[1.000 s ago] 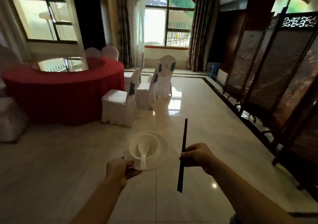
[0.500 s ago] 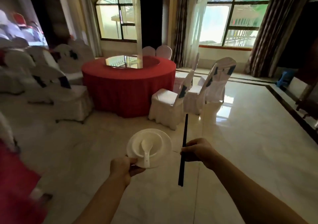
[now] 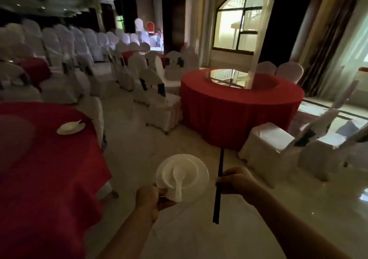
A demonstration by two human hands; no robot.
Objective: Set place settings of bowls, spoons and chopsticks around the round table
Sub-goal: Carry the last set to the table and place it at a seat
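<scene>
Banquet hall, dim, with white-covered chairs [image 3: 159, 107] in rows. The view has swung left within the last second: the near table [image 3: 49, 169], red-clothed, now fills the left edge, and one set bowl [image 3: 70, 127] lies on it. The left hand [image 3: 149, 201] is closed on a plate [image 3: 199, 171] carrying bowl [image 3: 189, 172] and spoon [image 3: 178, 181], right of that table and clear of it. The right hand [image 3: 237, 181] is closed around black chopsticks [image 3: 218, 187], further right. Judgement: the carrier is turning toward that table; this setting goes there next.
</scene>
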